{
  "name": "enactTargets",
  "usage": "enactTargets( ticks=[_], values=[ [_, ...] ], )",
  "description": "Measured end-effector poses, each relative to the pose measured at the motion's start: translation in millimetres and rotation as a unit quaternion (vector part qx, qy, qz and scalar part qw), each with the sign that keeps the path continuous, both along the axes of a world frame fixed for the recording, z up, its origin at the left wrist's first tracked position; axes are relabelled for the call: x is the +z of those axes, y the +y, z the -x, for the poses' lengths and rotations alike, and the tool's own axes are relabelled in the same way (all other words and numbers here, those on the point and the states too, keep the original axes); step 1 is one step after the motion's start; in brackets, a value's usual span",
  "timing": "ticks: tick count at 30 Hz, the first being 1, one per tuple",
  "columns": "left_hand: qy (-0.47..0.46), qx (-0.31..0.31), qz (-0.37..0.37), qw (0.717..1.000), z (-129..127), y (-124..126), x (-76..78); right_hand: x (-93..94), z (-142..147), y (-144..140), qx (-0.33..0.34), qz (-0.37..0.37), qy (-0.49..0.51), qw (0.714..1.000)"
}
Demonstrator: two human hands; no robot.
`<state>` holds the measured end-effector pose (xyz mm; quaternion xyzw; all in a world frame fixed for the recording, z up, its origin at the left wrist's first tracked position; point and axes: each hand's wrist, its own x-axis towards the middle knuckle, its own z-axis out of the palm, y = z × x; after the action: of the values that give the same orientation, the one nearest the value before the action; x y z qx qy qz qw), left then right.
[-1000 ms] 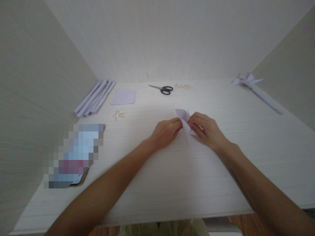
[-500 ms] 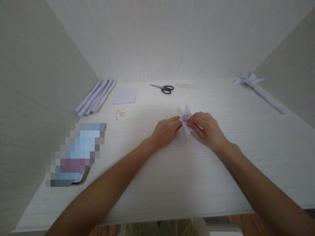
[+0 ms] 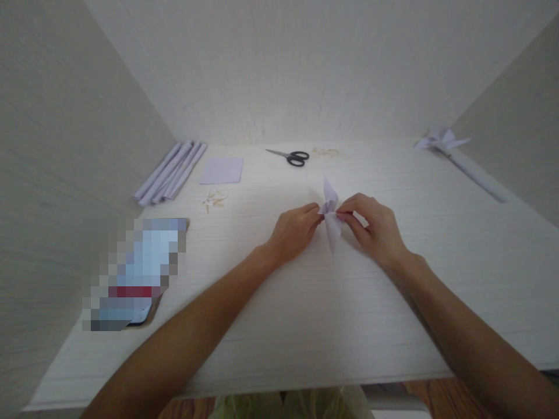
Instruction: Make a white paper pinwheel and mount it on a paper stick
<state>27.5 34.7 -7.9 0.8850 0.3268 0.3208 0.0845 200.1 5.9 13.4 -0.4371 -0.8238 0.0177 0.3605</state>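
A lilac paper pinwheel (image 3: 332, 231) with folded blades is held just above the tabletop in front of me. My left hand (image 3: 297, 231) grips it from the left side, fingers closed behind the paper. At the pinwheel's centre, on the right, the thumb and index finger of my right hand (image 3: 371, 224) are pinched together. A tiny pale tip shows between them and the paper, too small to make out. Cut cotton swabs (image 3: 213, 200), white-tipped on tan sticks, lie in a loose heap to the left.
Rolled lilac paper tubes (image 3: 170, 173) lie along the left wall beside a square paper stack (image 3: 222, 170). Scissors (image 3: 297, 158) and small tan pieces (image 3: 325, 152) rest at the back. A pinwheel on a tube (image 3: 476, 171) lies right. A phone (image 3: 148, 262), partly blurred, is left.
My right fingertips have drawn slightly right, off the folds at the pinwheel's centre, and stay pinched. The pinwheel has turned a little; my left hand keeps its hold.
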Motion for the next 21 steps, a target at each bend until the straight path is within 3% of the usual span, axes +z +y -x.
enactTargets(
  ticks=[12, 21],
  values=[
    [0.013, -0.038, 0.043, 0.998, 0.4, 1.0, 0.6, -6.3, 4.9, 2.6, 0.024, 0.041, 0.038, 0.998],
    [-0.065, -0.006, -0.011, 0.998, 1.5, 1.8, -3.3, 3.1, 4.3, -1.9, -0.013, -0.011, 0.067, 0.998]
  ],
)
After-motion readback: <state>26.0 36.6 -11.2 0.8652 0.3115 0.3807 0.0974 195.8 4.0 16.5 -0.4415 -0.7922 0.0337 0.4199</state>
